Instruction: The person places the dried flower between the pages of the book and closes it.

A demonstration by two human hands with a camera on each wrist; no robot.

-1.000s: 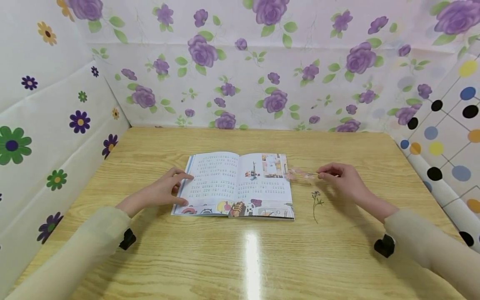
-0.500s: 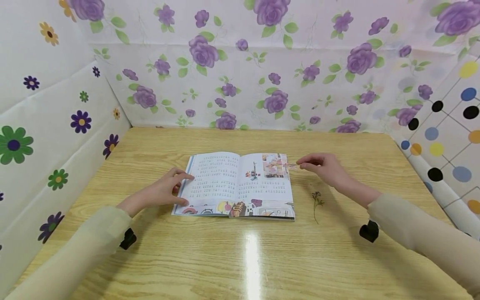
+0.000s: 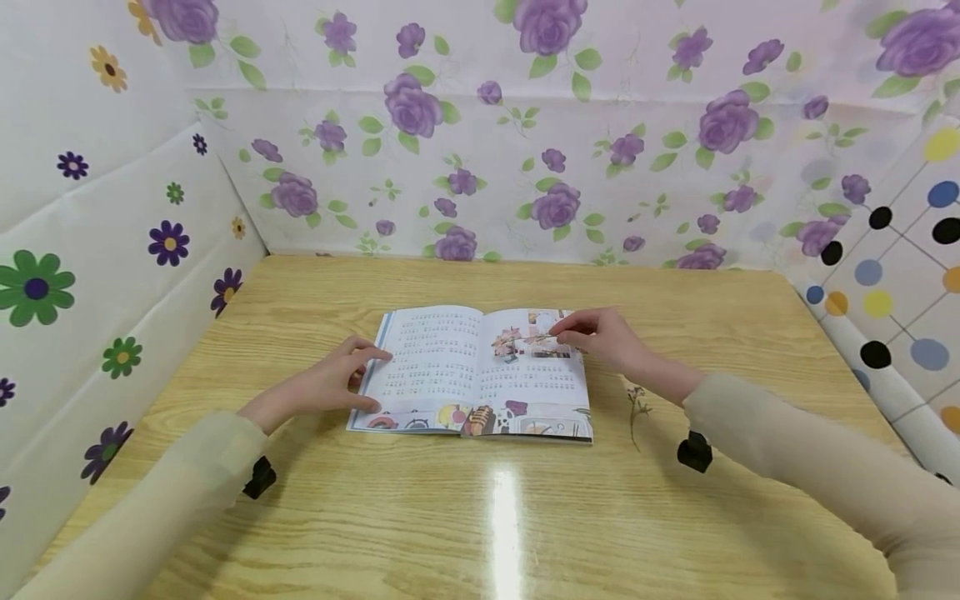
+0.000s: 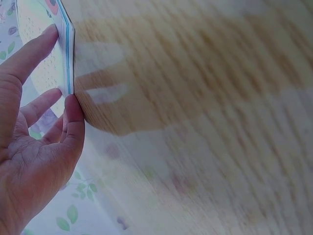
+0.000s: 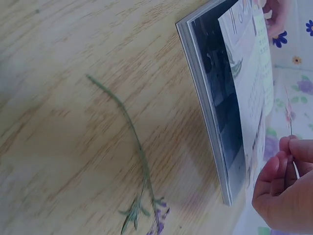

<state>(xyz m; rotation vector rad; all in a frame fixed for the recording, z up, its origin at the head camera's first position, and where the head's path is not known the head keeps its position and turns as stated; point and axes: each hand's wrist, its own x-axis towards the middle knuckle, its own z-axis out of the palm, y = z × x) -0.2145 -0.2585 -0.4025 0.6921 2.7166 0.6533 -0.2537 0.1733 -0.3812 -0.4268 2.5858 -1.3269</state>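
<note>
An open book (image 3: 435,358) lies on the wooden table, printed text on its left page and pictures on the right. My left hand (image 3: 341,375) rests at the book's left edge, thumb and a fingertip touching the left page; the left wrist view shows another finger against the book's side (image 4: 68,63). Thumb and fingers of my right hand (image 3: 600,337) pinch the thin stem of a pale pink flower sprig (image 3: 513,340) above the right page. In the right wrist view the sprig (image 5: 288,110) appears nearly edge-on, raised over the page.
A thin green stem with small purple flowers (image 3: 636,408) lies on the table right of the book, beneath the right forearm. Flower-patterned sheets (image 3: 487,167) stand behind and at the left, with a dotted sheet (image 3: 892,275) at the right.
My right hand has moved left, carrying the pink flower sprig from beside the book to over the right page. My left hand has stayed on the book's left edge.
</note>
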